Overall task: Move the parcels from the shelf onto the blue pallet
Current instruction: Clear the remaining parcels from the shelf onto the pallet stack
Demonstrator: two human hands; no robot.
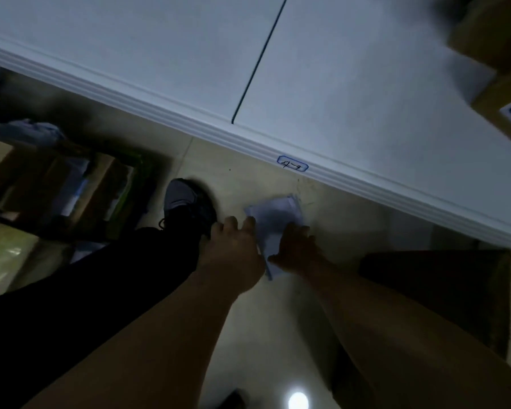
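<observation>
I'm holding the flat pale parcel down by the floor, just in front of the shelf, long axis running away from me; left hand is gripping its left edge, right hand clasping its near end

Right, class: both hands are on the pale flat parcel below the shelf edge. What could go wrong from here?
The pale flat plastic parcel is gripped only at its near end by the left hand and right hand, so it could slip. The white shelf edge juts close by; lifting may knock the parcel against it. Brown cardboard boxes crowd the floor beside the dark shoe, a likely trip hazard in this dim light.
</observation>
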